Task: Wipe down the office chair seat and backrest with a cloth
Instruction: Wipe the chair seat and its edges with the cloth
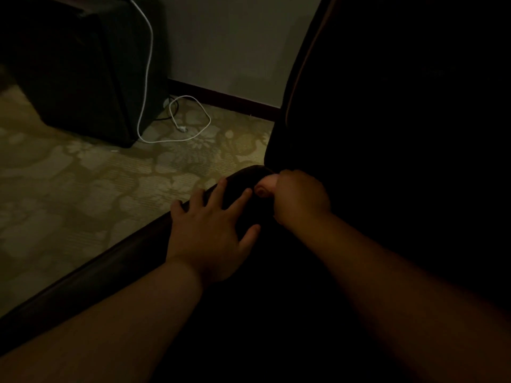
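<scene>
Both bare forearms reach in over the dark padded office chair seat point(249, 313). Left hand point(213, 230) lies flat, fingers spread, on the seat's rear edge, prob. to steady the chair. Right hand point(298, 197) is fisted round a small pale bunched cloth point(265, 186), which pokes out by the thumb side at the seat/tall dark backrest point(401, 106) junction, just off the left fingertips point(247, 192).

Dimly lit room corner. A patterned carpet point(83, 172) with pale floral motifs covers the floor. A dark, box-like piece of furniture point(80, 62), possibly a cabinet, stands on it at upper left. A white cable point(146, 64) hangs down its right side and loops across the carpet, its plug point(182, 129) lying inside the loop. A pale wall point(229, 42) meets the floor at a dark skirting board point(221, 97).
</scene>
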